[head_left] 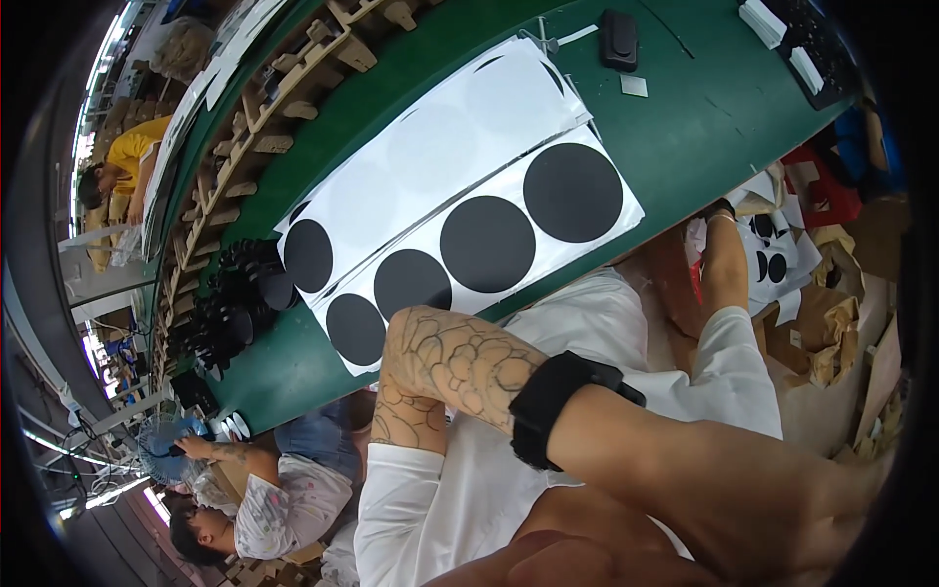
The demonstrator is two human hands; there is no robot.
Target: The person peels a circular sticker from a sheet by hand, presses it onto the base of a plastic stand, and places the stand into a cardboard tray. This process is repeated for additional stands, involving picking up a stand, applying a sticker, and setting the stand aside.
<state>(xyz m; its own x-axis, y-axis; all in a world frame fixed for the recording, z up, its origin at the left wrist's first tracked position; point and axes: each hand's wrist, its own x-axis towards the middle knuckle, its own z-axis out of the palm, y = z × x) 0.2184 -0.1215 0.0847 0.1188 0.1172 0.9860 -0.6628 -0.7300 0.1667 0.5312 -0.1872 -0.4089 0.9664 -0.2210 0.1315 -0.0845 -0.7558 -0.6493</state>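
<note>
My left arm bends across the lower middle, its tattooed forearm wearing a black wrist strap (pixel 558 411). Beyond the strap, my left hand (pixel 714 470) is very close to the camera, and its fingers cannot be made out. My right hand (pixel 722 208) is low beside the table's right edge, near loose white sheets (pixel 780 259) with black shapes; its fingers are too small to read. In front of me lies a white sheet (pixel 599 256) bearing several big black discs (pixel 486 245). Adjoining it is a second white sheet (pixel 421 147), mostly white, with a black disc (pixel 308 255) at its left end.
The sheets lie on a green table (pixel 675 147). Black round pieces (pixel 230 303) are heaped at its left end. A wooden rack (pixel 249 117) runs along the far side. Farther back are a small black case (pixel 618 41) and a dark tray (pixel 807 59). A co-worker (pixel 293 509) sits at left.
</note>
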